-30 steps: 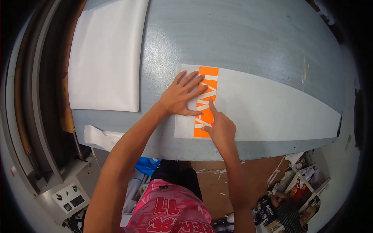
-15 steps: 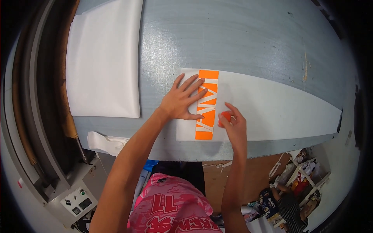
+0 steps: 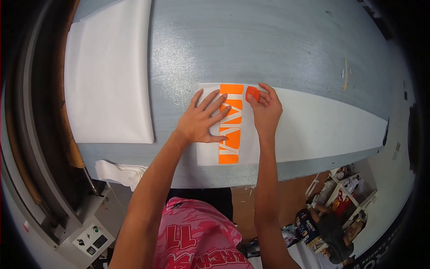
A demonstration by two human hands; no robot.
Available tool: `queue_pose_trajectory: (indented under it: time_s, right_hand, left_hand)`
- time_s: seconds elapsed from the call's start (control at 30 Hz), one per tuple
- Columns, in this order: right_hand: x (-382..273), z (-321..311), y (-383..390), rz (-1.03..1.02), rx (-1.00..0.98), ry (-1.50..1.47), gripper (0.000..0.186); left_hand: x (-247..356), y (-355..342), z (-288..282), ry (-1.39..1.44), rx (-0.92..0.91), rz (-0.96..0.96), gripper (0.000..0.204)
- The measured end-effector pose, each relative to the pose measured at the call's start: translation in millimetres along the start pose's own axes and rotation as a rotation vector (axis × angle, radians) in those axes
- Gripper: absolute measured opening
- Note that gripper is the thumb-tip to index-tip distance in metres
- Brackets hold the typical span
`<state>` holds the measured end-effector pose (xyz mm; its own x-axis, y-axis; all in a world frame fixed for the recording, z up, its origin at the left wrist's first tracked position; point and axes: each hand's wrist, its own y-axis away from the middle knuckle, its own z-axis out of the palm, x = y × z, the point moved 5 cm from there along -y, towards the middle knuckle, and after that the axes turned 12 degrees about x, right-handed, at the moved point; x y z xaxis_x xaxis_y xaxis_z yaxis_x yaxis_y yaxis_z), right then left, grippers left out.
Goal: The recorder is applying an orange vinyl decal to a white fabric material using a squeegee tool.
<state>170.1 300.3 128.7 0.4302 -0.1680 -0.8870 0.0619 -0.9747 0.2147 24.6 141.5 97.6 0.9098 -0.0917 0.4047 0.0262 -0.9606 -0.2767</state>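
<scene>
A white sheet [image 3: 313, 121] with a tapered right end lies along the worktable's near edge. Across its left part runs a bright orange strip [image 3: 228, 158] with white cut-out lettering. My left hand [image 3: 198, 120] lies with spread fingers on the sheet and strip, fingertips on the orange. Just right of the strip's upper end, my right hand [image 3: 268, 107] grips a small squarish red-orange tool [image 3: 252, 93], thumb and fingers curled round it; whether the tool touches the sheet I cannot tell.
Large folded white material [image 3: 107, 76] covers the table's left side, with a crumpled white cloth [image 3: 115, 171] below it. Left are a roller machine [image 3: 33, 134] and its control panel [image 3: 92, 240]. Below the table at lower right, another person [image 3: 333, 235] is near a cluttered shelf [image 3: 360, 188]. The worktable [image 3: 251, 40] curves toward the rim.
My right hand has left the strip, picked out into view the red-orange tool, and moved up along the strip's right side. My left hand remains spread on the strip.
</scene>
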Motion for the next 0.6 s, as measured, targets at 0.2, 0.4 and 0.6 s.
queue_pose_trajectory:
  time_s: [0.2, 0.4, 0.6]
  right_hand:
    - [7.1, 9.9, -10.3, -0.125, -0.007, 0.060, 0.039]
    - [-11.8, 17.6, -3.1, -0.347, 0.001, 0.269, 0.035]
    - [-14.7, 25.1, -0.1, -0.420, -0.010, 0.301, 0.034]
  left_hand:
    - [0.5, -2.8, 0.6, 0.014, -0.003, -0.005, 0.088]
    - [-3.5, -1.4, 0.1, 0.006, -0.013, -0.004, 0.086]
    - [-4.4, -1.1, -0.3, 0.004, -0.014, -0.002, 0.085]
